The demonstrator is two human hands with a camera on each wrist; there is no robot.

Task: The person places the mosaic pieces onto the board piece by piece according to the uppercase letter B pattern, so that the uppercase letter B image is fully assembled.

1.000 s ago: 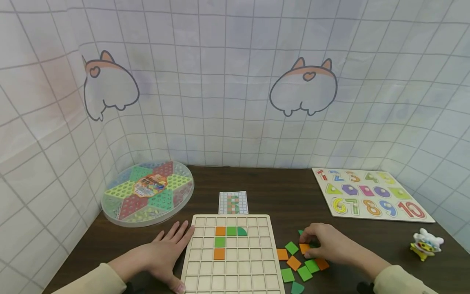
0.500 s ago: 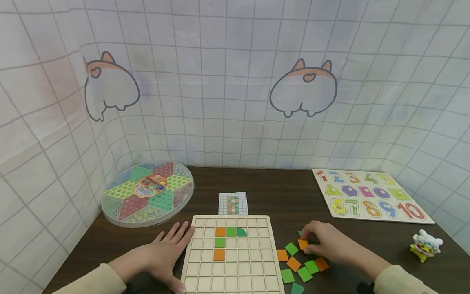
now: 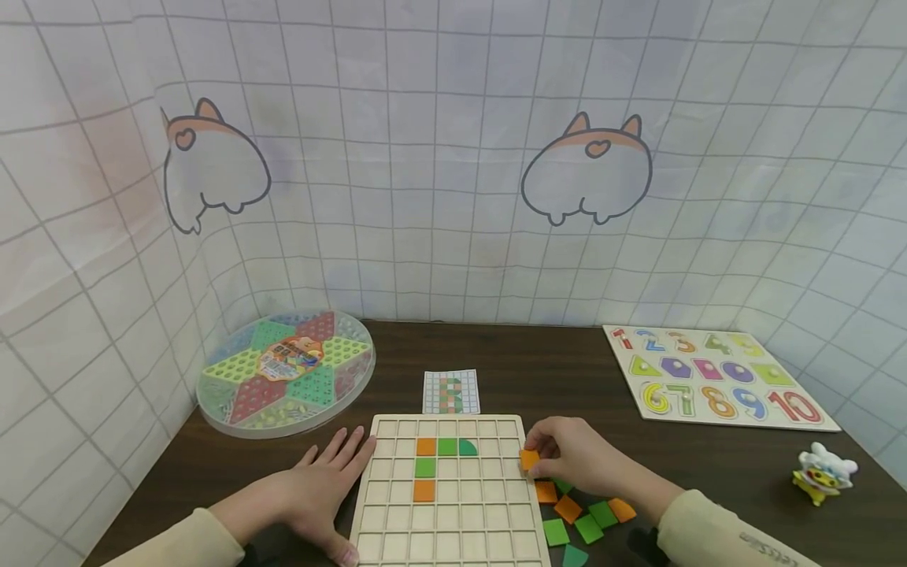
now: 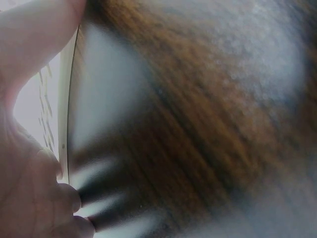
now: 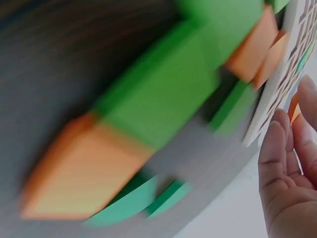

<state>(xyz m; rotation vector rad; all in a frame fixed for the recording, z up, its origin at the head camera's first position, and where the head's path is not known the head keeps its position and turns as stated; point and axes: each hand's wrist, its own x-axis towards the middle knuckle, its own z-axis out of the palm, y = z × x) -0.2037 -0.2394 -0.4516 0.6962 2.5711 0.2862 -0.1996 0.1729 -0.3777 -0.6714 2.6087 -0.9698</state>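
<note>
A wooden grid board (image 3: pixel 468 518) lies before me, holding two orange squares (image 3: pixel 423 491), two light green squares (image 3: pixel 425 468) and a dark green quarter-round tile (image 3: pixel 468 447). My left hand (image 3: pixel 312 496) rests at its left edge, fingers spread and nearly straight; the left wrist view shows that hand (image 4: pixel 29 173) beside the board's side. Over the board's right edge, my right hand (image 3: pixel 577 458) pinches an orange square tile (image 3: pixel 528 459) between thumb and fingers. In the right wrist view this tile (image 5: pixel 294 108) is mostly hidden by the fingers.
Loose green tiles (image 3: pixel 556 532) and orange tiles (image 3: pixel 568 509) lie right of the board. A small pattern card (image 3: pixel 451 391) sits behind it. A round Chinese checkers board (image 3: pixel 286 374) is back left, a number puzzle (image 3: pixel 716 378) back right, a small figurine (image 3: pixel 822 472) far right.
My right hand has picked up an orange square from the loose tiles and moved left with it to the board's right edge. My left hand has stayed in place.
</note>
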